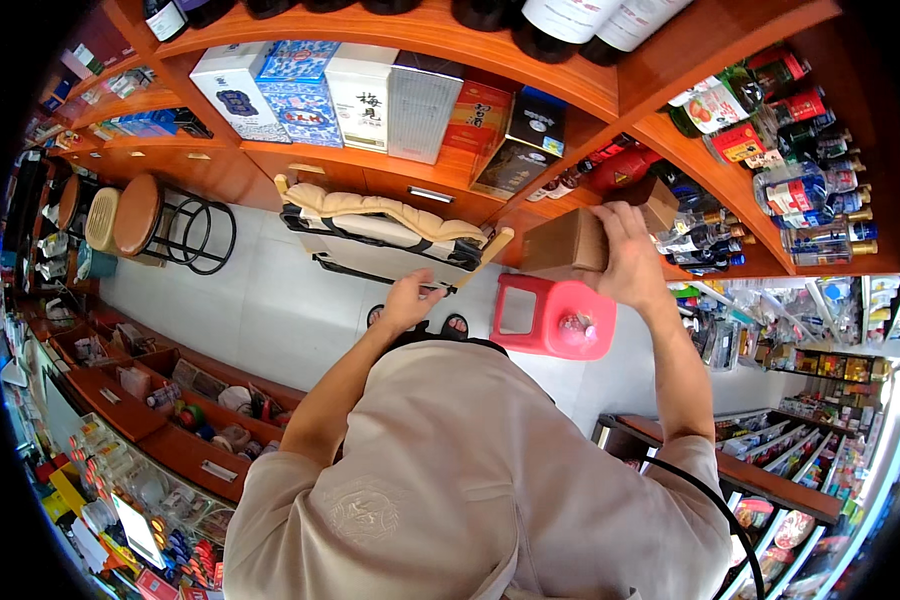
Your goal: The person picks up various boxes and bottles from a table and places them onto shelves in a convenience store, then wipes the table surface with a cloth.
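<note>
My right hand (630,259) is at the right-hand edge of a brown cardboard box (559,244), its fingers overlapping the box's edge. Blur and the angle hide whether it grips the box. Another brown cardboard piece (658,206), perhaps a flap or a second box, shows just past the fingers. Below the box stands a pink plastic stool (521,311) with a small clear plastic bag (576,325) on its seat. My left hand (411,301) hangs empty in front of my body, fingers apart. Close beyond it is a folded chair (382,251) with a beige cushion.
Wooden shelves (390,30) ahead hold boxed liquor (364,97) and bottles (802,195). Round stools (136,214) stand at the left on the tiled floor (270,315). A counter with open drawers (217,397) lies behind on the left, and a wooden-edged counter (765,480) behind on the right.
</note>
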`<state>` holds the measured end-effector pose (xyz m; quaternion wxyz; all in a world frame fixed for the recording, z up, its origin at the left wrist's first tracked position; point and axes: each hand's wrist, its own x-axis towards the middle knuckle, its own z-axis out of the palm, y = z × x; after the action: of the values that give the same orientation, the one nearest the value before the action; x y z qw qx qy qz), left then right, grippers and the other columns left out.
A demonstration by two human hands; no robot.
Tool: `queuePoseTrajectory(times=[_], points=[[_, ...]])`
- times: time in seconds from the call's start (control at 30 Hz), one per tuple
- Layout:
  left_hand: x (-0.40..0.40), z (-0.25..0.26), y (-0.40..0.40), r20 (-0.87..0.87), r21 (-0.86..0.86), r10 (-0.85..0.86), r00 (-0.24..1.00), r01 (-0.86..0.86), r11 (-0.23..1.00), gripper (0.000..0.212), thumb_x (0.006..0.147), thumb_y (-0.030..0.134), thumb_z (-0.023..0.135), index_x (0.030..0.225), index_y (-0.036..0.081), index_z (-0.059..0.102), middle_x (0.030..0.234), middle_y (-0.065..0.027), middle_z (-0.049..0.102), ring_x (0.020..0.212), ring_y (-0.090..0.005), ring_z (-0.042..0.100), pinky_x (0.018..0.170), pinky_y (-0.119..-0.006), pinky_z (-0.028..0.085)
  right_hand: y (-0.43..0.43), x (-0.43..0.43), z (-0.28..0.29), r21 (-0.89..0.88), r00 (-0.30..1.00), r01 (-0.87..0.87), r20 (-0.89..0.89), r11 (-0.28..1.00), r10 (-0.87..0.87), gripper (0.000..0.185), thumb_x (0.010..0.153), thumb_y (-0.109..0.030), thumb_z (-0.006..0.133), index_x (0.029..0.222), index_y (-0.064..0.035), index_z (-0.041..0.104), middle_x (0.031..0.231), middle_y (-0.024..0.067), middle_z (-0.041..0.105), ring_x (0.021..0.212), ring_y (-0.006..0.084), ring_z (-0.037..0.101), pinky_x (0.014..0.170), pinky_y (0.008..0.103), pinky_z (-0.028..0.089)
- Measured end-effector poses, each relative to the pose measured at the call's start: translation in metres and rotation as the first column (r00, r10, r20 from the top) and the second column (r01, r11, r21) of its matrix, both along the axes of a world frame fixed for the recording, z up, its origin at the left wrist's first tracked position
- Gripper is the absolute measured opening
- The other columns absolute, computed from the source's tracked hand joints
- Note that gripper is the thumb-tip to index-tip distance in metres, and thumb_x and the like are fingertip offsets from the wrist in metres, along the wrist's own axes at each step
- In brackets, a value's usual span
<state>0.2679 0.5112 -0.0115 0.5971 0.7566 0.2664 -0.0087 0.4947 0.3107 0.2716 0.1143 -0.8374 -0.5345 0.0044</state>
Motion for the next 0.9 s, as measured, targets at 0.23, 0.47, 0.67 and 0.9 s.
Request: queuePoseTrajectory(times=[0.23,0.47,0.67,0.9], points=[[0.038,0.058,0.017,0.325,-0.485,0.194,0.925,-0.013,0.874,0.067,0.084,0.021,0.077,0.137,-0.002,0.043,0.12,-0.0171,0.061,0.099,-0.0197,0.065,0.084,-0.033,0.053,0.094,-0.044,-0.008,0.158,0.996,-0.066,-0.056,0.985,0.076,0.079,0.054,-0.016,0.084,0.125,0.0001,0.051,0.116,0.017,0.049,0.108,0.0385,0.048,0.093,0.0443,0.046],[0.086,0.066,0.057,0.162,-0.865,0.509,0.846,-0.127,0.486,0.056,0.086,0.026,0.076,0.125,0.0,0.047,0.112,-0.0142,0.062,0.093,-0.019,0.066,0.079,-0.03,0.057,0.173,-0.044,-0.032,0.089,0.99,0.013,0.138,0.996,-0.025,0.082,0.054,-0.024,0.087,0.123,0.0043,0.053,0.111,0.0175,0.051,0.103,0.0352,0.049,0.091,0.0415,0.046],[0.121,0.025,0.07,0.061,-0.866,0.46,0.886,-0.182,0.466,0.056,0.08,0.039,0.08,0.104,-0.003,0.051,0.091,-0.0082,0.057,0.08,-0.0171,0.064,0.07,-0.029,0.058,0.205,-0.035,-0.044,-0.082,0.948,0.18,0.28,0.98,-0.15,0.083,0.056,-0.035,0.087,0.124,0.001,0.055,0.109,0.0153,0.054,0.103,0.0328,0.052,0.089,0.0416,0.046],[0.123,0.026,0.087,0.031,-0.838,0.359,0.933,-0.172,0.519,0.064,0.081,0.049,0.076,0.105,-0.004,0.051,0.092,-0.0092,0.056,0.073,-0.0161,0.063,0.067,-0.029,0.059,0.228,-0.04,-0.034,-0.205,0.902,0.316,0.368,0.926,-0.226,0.08,0.06,-0.043,0.085,0.122,0.0007,0.058,0.109,0.0169,0.058,0.105,0.0339,0.056,0.09,0.0463,0.043]])
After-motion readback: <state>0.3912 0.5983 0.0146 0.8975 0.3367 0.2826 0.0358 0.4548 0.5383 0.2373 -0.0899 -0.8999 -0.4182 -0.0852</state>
